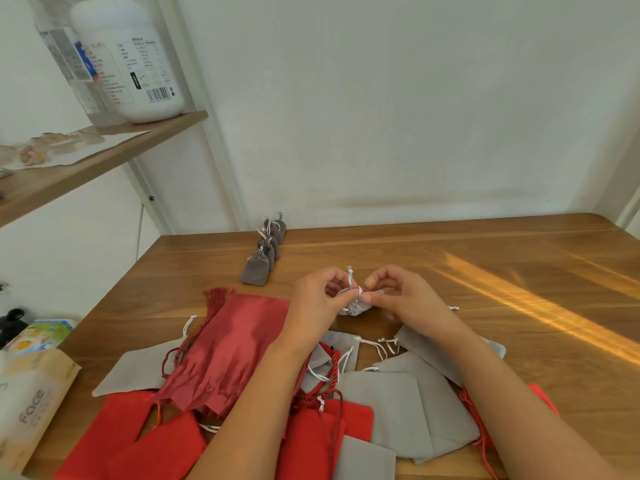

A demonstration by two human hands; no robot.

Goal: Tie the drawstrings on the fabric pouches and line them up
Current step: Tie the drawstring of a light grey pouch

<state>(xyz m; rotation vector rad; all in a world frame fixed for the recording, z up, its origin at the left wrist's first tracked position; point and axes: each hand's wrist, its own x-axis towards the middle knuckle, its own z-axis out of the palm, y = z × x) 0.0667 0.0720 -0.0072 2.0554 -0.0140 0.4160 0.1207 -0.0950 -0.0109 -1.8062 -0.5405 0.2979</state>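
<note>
While both my grips pinch at its neck, the small grey pouch [356,308] hangs between them over the middle of the surface [485,271]; I cannot tell whether its bottom touches the wood. My left grip [317,303] has its fingers curled in, thumb and forefinger closed on the white drawstring [350,282], one end of which sticks up between my hands. My right grip [401,296] is curled the same way, fingertips nipping the cord at the gathered mouth of the pouch.

Farther off and to the left, a short row of tied grey pouches [265,251] stands in a line running toward the wall. Nearer me, under my forearms, flat grey pouches [391,403] with loose white cords lie overlapping, mixed with bright red pouches [138,441] and a dark red satin pouch [228,351] with a tassel. At the left edge lies a paper packet [31,410]. Above it a wooden shelf [104,150] carries a white bottle [128,57].
</note>
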